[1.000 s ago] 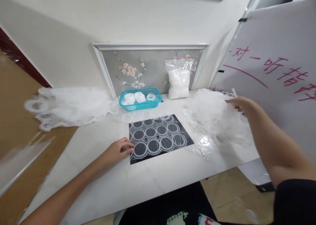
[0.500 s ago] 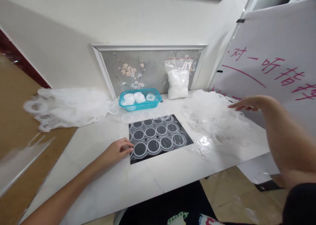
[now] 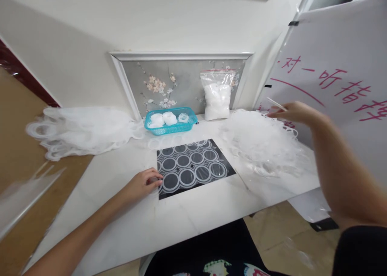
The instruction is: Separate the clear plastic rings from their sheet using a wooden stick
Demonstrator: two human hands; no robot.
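Note:
A black sheet [image 3: 180,191] patterned with rows of pale rings lies flat on the white table. At its left edge rests my left hand [image 3: 147,180], thumb and forefinger closed together by the nearest ring; what they pinch, if anything, is too small to make out. My right hand [image 3: 294,112] is raised over the far side of a heap of translucent white rings [image 3: 256,141]. From its closed fingers sticks out a thin white strip [image 3: 275,103], slim and straight like a stick. Its exact kind does not show.
Behind the sheet stands a blue basket [image 3: 171,129] holding white ring stacks. A zip bag of white stuff [image 3: 217,100] leans on the wall. Another pile of translucent rings [image 3: 87,130] lies left. A whiteboard [image 3: 338,46] with red writing stands right.
My right hand has moved up and left, and a thin white strip now shows in its fingers. The right heap's shiny near edge has shifted. My left hand stays at the sheet's edge.

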